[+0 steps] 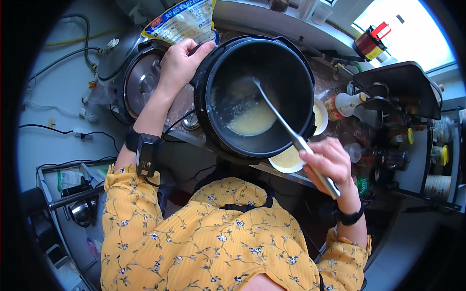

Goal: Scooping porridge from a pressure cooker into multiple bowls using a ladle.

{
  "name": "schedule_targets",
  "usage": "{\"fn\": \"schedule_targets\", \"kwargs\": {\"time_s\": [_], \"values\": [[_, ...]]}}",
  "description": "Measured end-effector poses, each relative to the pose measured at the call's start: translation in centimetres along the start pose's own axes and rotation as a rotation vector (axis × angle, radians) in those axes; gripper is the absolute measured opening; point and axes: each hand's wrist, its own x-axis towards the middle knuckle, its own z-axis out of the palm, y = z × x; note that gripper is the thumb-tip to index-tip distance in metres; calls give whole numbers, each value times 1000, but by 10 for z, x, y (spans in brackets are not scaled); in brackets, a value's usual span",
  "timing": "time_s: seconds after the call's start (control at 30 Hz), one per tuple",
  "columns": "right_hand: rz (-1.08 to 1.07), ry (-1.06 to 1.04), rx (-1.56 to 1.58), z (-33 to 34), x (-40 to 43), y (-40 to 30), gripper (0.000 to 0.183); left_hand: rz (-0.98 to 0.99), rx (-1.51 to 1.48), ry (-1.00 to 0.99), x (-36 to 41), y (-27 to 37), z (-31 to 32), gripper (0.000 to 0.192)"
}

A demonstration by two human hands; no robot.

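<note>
My left hand (184,63) grips the side handle of a black electric cooker (204,120), which is tilted so its inside faces me. Pale yellow porridge (253,120) lies low in the dark inner pot (291,83). Closed around the metal handle of a ladle or spoon (278,114), my right hand (326,163) is right of the pot; the tool's far end is inside the pot and blurred. Two white bowls holding similar yellow food are at the cooker's right: one bowl (325,116) beside it, the other bowl (287,170) partly hidden beneath its rim and my fingers.
Behind my left hand stand a printed food bag (182,23) and a round cooker lid (140,85). A white bottle (346,105) is near the bowls, with a black tray (404,87) and racks further right. A cable (178,123) runs near the counter's front edge.
</note>
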Motion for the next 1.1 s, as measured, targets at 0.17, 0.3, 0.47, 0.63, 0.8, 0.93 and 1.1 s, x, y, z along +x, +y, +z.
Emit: {"fn": "schedule_targets", "kwargs": {"time_s": [0.17,0.3,0.47,0.63,0.8,0.93,1.1], "values": [[25,-121,81,-15,-18,-17,33,-28,-2,8,-1,0,-1,35],[8,-57,6,-20,-15,-8,31,-43,4,-7,0,2,-1,35],[-30,-50,-197,-12,-1,8,31,-2,64,-3,2,2,-2,36],[4,-96,-204,-10,-7,-4,29,-28,82,4,1,5,-2,36],[274,-34,57,-17,-9,-23,21,-6,-22,46,0,-2,0,48],[807,306,540,2,-12,-36,12,-4,50,31,2,4,1,46],[917,493,659,7,-11,-25,13,-82,48,-17,-2,7,-4,41]]}}
